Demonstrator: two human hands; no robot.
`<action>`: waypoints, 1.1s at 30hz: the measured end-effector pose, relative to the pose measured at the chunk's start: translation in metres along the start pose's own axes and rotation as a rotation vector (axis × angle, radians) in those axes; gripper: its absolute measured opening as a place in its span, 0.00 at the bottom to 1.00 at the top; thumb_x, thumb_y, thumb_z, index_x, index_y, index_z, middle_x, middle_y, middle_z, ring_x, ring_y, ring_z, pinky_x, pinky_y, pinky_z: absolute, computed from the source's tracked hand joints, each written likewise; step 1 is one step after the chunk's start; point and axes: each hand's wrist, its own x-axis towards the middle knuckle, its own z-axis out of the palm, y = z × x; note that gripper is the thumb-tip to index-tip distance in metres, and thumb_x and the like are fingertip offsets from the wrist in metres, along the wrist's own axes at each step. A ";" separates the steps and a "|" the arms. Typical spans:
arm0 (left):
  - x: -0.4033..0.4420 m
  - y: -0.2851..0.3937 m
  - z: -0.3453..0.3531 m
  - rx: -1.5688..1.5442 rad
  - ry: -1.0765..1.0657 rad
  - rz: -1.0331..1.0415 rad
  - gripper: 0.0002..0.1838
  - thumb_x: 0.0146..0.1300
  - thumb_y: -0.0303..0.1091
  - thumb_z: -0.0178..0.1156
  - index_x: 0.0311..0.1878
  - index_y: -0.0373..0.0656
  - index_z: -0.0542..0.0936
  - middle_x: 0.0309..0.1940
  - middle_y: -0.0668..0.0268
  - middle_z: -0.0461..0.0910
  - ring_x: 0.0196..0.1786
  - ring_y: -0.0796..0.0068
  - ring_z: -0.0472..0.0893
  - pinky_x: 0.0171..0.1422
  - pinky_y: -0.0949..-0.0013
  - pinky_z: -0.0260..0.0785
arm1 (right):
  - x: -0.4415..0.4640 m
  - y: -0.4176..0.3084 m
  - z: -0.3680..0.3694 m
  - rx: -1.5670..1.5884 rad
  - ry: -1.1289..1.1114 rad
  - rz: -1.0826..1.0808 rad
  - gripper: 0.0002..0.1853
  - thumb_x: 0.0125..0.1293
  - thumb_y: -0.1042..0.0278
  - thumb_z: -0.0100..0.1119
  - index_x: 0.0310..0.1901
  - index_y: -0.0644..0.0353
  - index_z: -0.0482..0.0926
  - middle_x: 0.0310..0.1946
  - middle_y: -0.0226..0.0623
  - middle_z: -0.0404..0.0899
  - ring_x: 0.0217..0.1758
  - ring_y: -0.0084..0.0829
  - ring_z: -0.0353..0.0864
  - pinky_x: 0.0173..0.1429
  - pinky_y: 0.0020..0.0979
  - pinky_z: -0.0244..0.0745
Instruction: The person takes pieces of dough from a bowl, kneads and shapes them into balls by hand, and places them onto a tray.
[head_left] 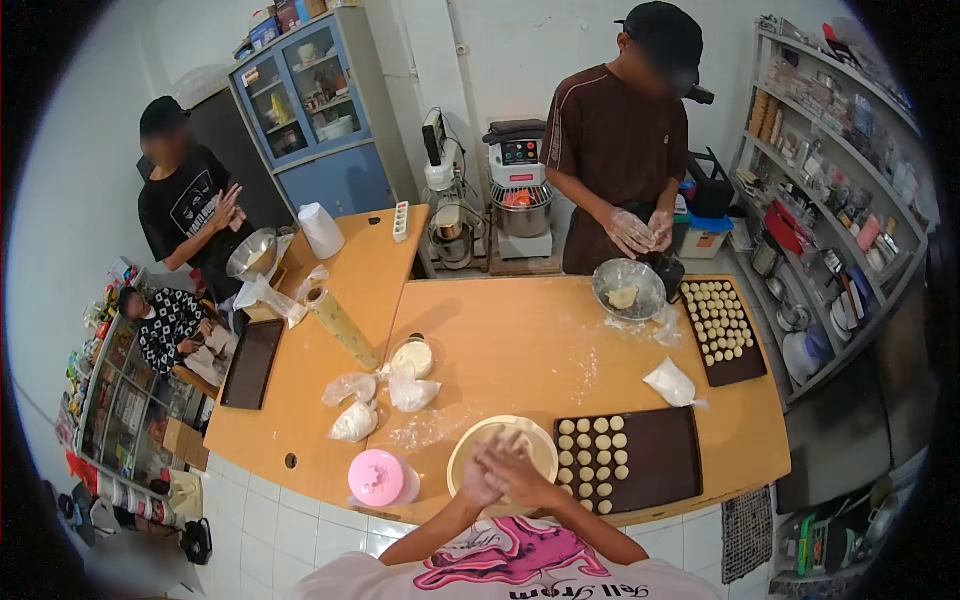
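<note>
My left hand (487,474) and my right hand (520,472) are pressed together above a cream-coloured bowl (463,440) at the table's front edge. Their palms meet, and whatever lies between them is hidden. Just right of the bowl is a dark tray (655,460) with rows of pale round dough balls (602,441) on its left part. A container with a pink lid (377,478) stands to the left of the bowl. Beyond it lie knotted plastic bags of white powder (354,422).
Across the table (490,330), a person in brown works over a metal bowl (629,290), beside a full tray (722,330). Another person stands at the left with a bowl (256,257); a third sits nearby. A wrap roll (343,330) lies left of centre.
</note>
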 end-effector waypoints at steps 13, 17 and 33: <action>0.029 -0.052 -0.085 0.347 -0.502 0.393 0.37 0.71 0.50 0.44 0.76 0.60 0.37 0.78 0.66 0.35 0.78 0.62 0.41 0.77 0.48 0.41 | 0.008 0.010 0.019 0.051 -0.035 -0.033 0.28 0.71 0.58 0.41 0.71 0.53 0.59 0.75 0.44 0.49 0.78 0.52 0.39 0.75 0.59 0.30; -0.008 -0.034 -0.032 -0.042 -0.464 -0.153 0.35 0.72 0.58 0.37 0.75 0.50 0.49 0.75 0.58 0.51 0.75 0.61 0.54 0.78 0.51 0.43 | 0.015 -0.013 -0.004 -0.096 -0.037 -0.131 0.27 0.71 0.58 0.40 0.71 0.49 0.59 0.74 0.43 0.50 0.77 0.56 0.41 0.74 0.61 0.28; -0.016 -0.020 0.014 0.079 0.041 -0.227 0.43 0.63 0.75 0.26 0.75 0.59 0.53 0.74 0.60 0.54 0.74 0.57 0.55 0.76 0.49 0.47 | 0.019 -0.022 -0.028 -0.195 -0.060 0.127 0.28 0.70 0.54 0.43 0.71 0.45 0.59 0.74 0.38 0.53 0.77 0.54 0.42 0.74 0.64 0.30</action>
